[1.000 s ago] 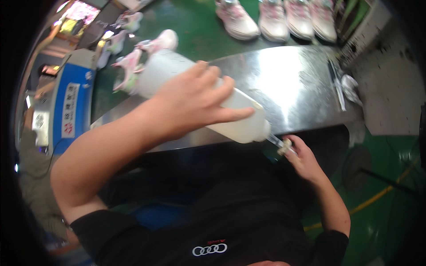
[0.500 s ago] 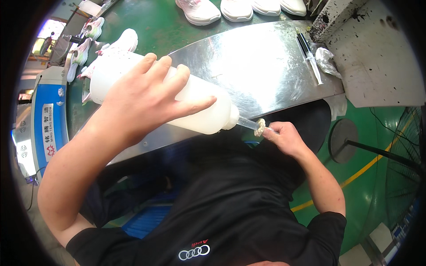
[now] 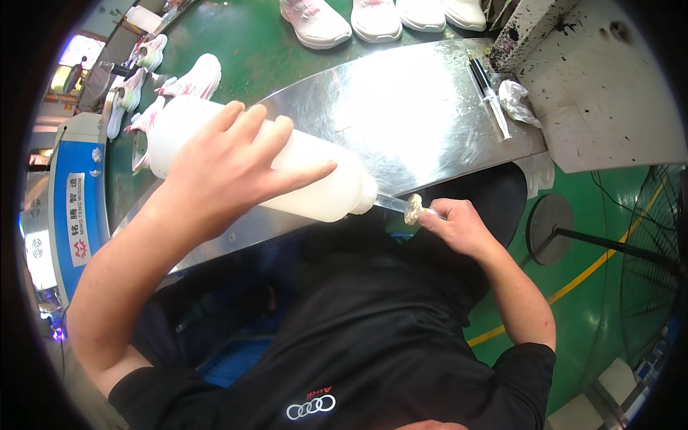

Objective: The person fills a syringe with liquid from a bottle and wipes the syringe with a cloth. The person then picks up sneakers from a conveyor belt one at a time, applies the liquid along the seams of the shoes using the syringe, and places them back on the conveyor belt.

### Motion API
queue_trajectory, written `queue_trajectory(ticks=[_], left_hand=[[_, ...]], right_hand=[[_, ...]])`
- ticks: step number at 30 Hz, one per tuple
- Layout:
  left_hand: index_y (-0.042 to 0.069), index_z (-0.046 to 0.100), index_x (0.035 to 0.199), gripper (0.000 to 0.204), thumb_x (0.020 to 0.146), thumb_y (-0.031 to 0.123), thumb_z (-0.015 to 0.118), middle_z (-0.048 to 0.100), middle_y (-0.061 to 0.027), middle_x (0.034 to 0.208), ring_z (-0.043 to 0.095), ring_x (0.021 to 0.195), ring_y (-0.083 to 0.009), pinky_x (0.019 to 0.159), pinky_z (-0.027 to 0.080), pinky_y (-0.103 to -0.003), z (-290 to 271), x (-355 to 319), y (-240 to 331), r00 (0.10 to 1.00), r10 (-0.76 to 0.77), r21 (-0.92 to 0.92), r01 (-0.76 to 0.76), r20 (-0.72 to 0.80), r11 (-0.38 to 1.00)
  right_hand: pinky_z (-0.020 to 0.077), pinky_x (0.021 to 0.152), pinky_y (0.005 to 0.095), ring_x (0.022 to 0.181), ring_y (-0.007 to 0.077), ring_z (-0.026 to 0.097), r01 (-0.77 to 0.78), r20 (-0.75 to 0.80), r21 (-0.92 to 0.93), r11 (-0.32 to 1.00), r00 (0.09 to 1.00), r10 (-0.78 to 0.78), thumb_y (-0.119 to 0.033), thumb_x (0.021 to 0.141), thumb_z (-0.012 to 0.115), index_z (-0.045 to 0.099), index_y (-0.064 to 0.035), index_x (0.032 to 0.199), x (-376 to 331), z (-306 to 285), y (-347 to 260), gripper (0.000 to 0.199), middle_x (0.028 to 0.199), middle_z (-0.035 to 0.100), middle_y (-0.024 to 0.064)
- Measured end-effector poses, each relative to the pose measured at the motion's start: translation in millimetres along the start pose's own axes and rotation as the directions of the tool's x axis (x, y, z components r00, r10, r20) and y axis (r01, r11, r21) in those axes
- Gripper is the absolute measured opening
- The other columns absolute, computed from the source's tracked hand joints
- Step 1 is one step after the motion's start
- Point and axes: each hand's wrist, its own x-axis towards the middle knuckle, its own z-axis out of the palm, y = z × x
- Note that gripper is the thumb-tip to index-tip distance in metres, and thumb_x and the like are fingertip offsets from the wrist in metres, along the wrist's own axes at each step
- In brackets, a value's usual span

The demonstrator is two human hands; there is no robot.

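Observation:
My left hand (image 3: pixel 229 161) is wrapped round a large translucent white plastic bottle (image 3: pixel 330 183), its fingers over the top. The bottle is tilted, with its neck toward the lower right. At the neck is the clear barrel of a syringe (image 3: pixel 390 203); its tip is hidden there. Pale crusted material covers the syringe's flange. My right hand (image 3: pixel 456 226) pinches the plunger end, thumb and fingers closed. I cannot make out how much liquid the barrel holds.
Beneath the bottle is a shiny metal table (image 3: pixel 308 100). At its right end lie another syringe (image 3: pixel 494 107), a black pen-like stick (image 3: pixel 481 75) and crumpled plastic (image 3: pixel 517 104). White-and-pink shoes (image 3: pixel 315 21) stand at the back, more at left (image 3: pixel 201 79). A paint-spotted panel (image 3: pixel 609 93) rises at right.
The view has shifted slightly. The bottle and both hands appear a little further left, with the syringe still at the bottle's neck. Both grips look the same.

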Motion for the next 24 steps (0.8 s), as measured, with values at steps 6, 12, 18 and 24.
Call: queue_trajectory(ticks=[6, 12, 18, 24], left_hand=[[0.022, 0.057, 0.119, 0.075, 0.046, 0.015, 0.075, 0.053, -0.016, 0.114, 0.052, 0.105, -0.0344, 0.09, 0.042, -0.044, -3.9, -12.6, 12.1, 0.982, -0.188, -0.25, 0.185, 0.012, 0.95], [0.0, 0.044, 0.125, 0.085, 0.05, 0.013, 0.079, 0.051, -0.0199, 0.119, 0.053, 0.107, -0.0339, 0.089, 0.044, -0.041, 31.0, -23.9, 36.0, 0.815, -0.49, -0.555, 0.264, -0.31, 0.789], [-0.002, 0.033, 0.133, 0.089, 0.06, 0.024, 0.077, 0.047, -0.0139, 0.123, 0.049, 0.113, -0.025, 0.094, 0.041, -0.038, 22.0, -32.7, 15.8, 0.502, -0.861, -0.996, -0.013, -0.087, 0.093], [0.0, 0.036, 0.133, 0.074, 0.076, 0.035, 0.069, 0.05, -0.0127, 0.125, 0.05, 0.113, -0.0285, 0.097, 0.041, -0.041, -71.1, 15.3, -46.9, 0.565, -0.809, -0.866, -0.474, -0.163, -0.156]], right_hand=[[0.037, 0.048, 0.0279, 0.051, 0.01, 0.041, 0.024, -0.085, -0.065, 0.998, 0.996, -0.03, -0.031, 0.08, 0.069, 0.061, 0.0013, 0.071, -21.2, -35.7, -23.0, 0.034, 0.052, 0.049, 0.0062], [0.0357, 0.05, 0.0252, 0.054, 0.0076, 0.04, 0.228, -0.294, 0.009, 0.974, 0.931, -0.215, -0.018, 0.078, 0.072, 0.061, -0.0002, 0.073, -50.3, -85.7, -44.4, 0.021, 0.056, 0.05, 0.0024], [0.0382, 0.053, 0.0256, 0.058, 0.0086, 0.043, 0.237, -0.366, -0.019, 0.971, 0.902, -0.227, -0.014, 0.077, 0.071, 0.06, -0.0004, 0.081, -69.9, -110.6, -54.9, 0.018, 0.063, 0.052, 0.003], [0.0436, 0.059, 0.0312, 0.061, 0.0211, 0.054, 0.389, -0.361, -0.195, 0.901, 0.825, -0.434, -0.016, 0.077, 0.069, 0.059, -0.0024, 0.085, -79.7, -114.4, -29.6, 0.018, 0.072, 0.057, 0.011]])
